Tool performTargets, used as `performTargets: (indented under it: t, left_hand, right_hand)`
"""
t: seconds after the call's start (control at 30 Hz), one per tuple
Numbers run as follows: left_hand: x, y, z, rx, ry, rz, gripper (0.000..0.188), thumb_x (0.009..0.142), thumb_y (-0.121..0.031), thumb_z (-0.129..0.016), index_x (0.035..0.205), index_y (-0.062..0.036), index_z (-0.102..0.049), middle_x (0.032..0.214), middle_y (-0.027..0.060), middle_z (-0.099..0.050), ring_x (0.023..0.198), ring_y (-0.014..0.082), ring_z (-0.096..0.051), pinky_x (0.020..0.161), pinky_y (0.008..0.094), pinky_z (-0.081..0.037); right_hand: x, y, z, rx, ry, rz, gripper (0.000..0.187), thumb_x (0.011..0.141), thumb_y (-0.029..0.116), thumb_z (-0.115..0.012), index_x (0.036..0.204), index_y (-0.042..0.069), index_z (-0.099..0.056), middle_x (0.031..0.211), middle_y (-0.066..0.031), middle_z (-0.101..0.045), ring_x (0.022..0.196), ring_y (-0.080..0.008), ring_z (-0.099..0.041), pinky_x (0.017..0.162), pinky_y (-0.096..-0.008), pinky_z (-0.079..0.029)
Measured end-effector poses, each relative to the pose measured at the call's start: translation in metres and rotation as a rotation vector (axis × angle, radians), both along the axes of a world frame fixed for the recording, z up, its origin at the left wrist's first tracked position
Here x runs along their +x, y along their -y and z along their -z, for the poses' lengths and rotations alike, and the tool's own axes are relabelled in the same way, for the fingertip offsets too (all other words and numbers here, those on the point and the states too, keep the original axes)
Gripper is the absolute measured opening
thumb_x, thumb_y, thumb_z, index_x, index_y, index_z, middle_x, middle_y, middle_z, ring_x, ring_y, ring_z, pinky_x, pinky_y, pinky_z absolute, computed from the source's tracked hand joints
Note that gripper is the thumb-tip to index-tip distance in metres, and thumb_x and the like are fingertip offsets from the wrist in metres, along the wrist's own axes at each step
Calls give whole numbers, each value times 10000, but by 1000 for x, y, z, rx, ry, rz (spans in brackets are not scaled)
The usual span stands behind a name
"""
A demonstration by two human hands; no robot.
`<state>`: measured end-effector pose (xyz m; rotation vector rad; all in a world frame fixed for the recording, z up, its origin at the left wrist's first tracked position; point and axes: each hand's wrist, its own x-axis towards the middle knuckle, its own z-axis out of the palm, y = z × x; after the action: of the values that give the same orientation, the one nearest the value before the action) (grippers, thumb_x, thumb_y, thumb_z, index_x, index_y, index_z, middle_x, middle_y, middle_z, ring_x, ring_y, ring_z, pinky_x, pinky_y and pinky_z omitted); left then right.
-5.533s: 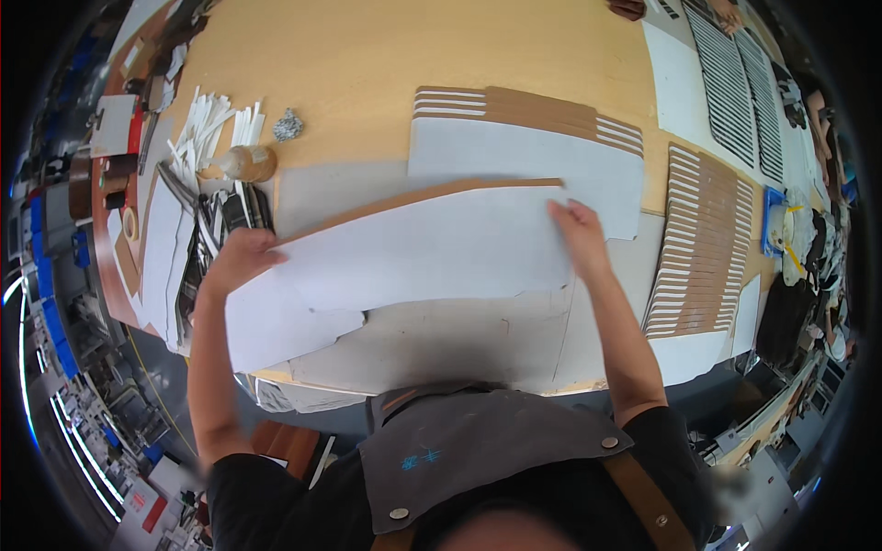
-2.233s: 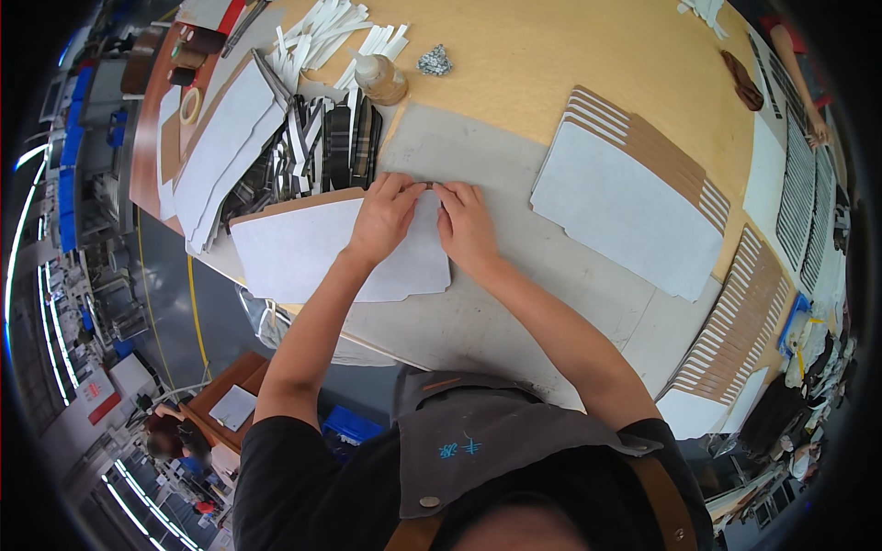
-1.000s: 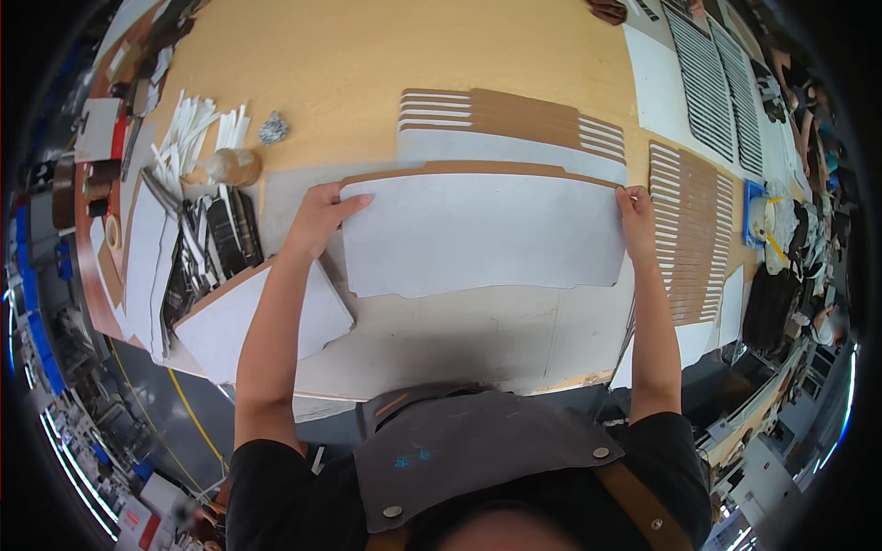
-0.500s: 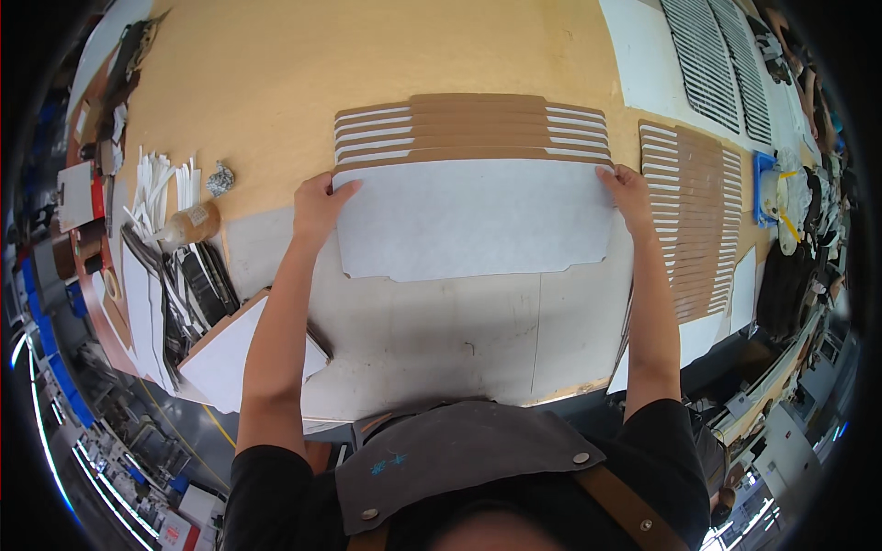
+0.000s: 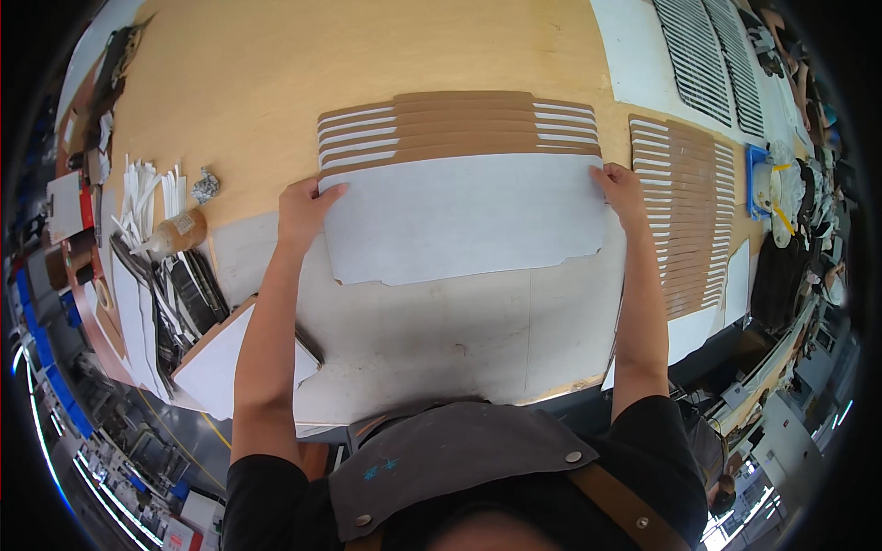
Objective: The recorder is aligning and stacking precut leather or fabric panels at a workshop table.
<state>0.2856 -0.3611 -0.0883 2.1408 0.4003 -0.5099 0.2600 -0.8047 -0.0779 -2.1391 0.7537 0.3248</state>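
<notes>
A white notched board (image 5: 464, 220) lies flat before me, on the near side of a fanned row of brown boards (image 5: 464, 124) with white strips showing at both ends. My left hand (image 5: 305, 213) grips the white board's left edge near its upper corner, thumb on top and fingers mostly hidden beneath. At the opposite corner my right hand (image 5: 625, 193) pinches the right edge, its thumb resting on the white face. The board's far edge overlaps the nearest brown one. Whether the two are joined I cannot tell.
Right of my hand stretches a longer fanned row of brown boards (image 5: 694, 216); dark striped rows (image 5: 703, 64) lie beyond it. A blue tray (image 5: 757, 182) sits farther right. On the left are an amber bottle (image 5: 184, 231), white strips (image 5: 140, 193), a crumpled ball (image 5: 206, 186) and dark pieces (image 5: 193, 292).
The whole view has shifted slightly left and turned a little. Both hands keep their hold on the white board, which has hardly moved against the brown boards.
</notes>
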Motion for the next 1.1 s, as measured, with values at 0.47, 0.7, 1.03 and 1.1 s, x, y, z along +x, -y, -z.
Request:
performTargets:
  t: [0.47,0.7,1.03,1.1]
  left_hand:
    - [-6,1,4,106,134,-19,426,726,-263,-703,556,6,-419,492,12,-359,482,115,-285,431,286,-291]
    - [-6,0,3,11,88,-38,361,714,-236,-711,579,11,-485,501,20,-429,476,103,-343,443,274,-334]
    - [-6,-3,11,76,76,-36,359,692,-235,-723,565,2,-485,479,42,-459,445,116,-367,428,273,-346]
    - [-5,-1,9,77,77,-34,369,689,-239,-725,558,-1,-475,473,38,-456,440,114,-370,423,272,-345]
  right_hand:
    - [-7,7,16,-188,30,-119,271,750,256,-648,776,-8,-593,601,-31,-542,552,-111,-457,526,-270,-395]
    - [-9,16,17,-39,41,-47,253,779,244,-631,759,-1,-572,601,5,-494,548,-77,-401,487,-240,-349]
    - [-9,8,9,-68,29,-62,253,794,239,-618,742,0,-554,614,16,-468,582,-72,-377,517,-230,-330]
    - [-10,9,10,-72,41,-65,259,794,243,-619,742,-2,-555,613,15,-472,578,-73,-379,516,-230,-331]
